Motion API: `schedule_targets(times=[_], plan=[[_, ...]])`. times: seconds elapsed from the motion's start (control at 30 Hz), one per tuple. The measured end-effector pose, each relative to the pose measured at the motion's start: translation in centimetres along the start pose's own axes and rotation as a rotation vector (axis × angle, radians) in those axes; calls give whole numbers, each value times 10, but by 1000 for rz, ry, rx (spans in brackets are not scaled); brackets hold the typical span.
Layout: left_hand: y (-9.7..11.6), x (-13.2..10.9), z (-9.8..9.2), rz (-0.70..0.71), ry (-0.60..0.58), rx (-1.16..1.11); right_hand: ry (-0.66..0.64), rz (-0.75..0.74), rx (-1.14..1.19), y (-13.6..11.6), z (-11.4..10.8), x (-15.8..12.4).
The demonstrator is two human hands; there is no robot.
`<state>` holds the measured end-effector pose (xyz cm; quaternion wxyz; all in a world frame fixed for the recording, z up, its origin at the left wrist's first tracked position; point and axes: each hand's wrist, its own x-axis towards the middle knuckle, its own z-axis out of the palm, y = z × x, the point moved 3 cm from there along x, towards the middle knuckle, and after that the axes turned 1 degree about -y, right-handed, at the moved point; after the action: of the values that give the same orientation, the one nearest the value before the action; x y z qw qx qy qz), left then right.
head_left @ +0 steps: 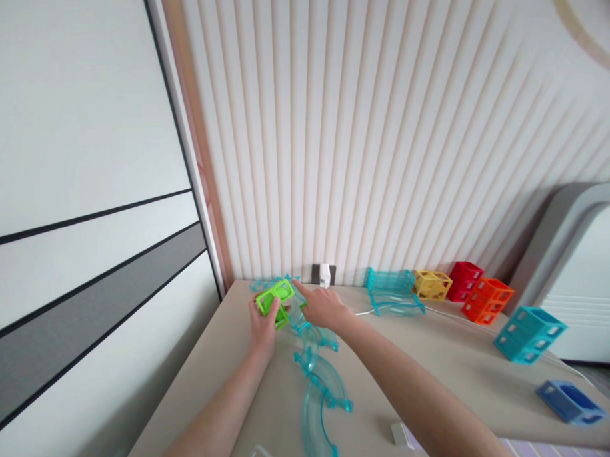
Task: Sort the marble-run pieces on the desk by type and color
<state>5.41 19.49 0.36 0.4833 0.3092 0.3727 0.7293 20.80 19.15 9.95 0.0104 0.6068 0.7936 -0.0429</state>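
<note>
My left hand (pixel 263 325) grips a bright green open-frame cube block (pixel 274 300) at the far left end of a beige table (pixel 440 364). My right hand (pixel 322 306) reaches in beside it, index finger stretched toward the green block and a clear teal piece (pixel 267 284) behind it. The right palm rests over a clear teal curved track piece (pixel 316 336). Two more curved teal track pieces (pixel 321 394) lie in a line toward me.
Along the back wall stand a teal track stack (pixel 392 293), a yellow cube (pixel 432 285), a red cube (pixel 464 280) and an orange block (pixel 487 300). A teal block (pixel 529 333) and a blue block (pixel 570 402) lie right. A white plug (pixel 325 275) sits in the wall socket.
</note>
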Motion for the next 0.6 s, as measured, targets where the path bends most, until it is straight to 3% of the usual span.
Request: schedule_targets(times=[0.3,0.6], plan=[[-1,-1,-1,8,0,4,-23,62,53,6,10,19],[8,-3,-2,-2,32,-25,124,135,161,21,13,0]])
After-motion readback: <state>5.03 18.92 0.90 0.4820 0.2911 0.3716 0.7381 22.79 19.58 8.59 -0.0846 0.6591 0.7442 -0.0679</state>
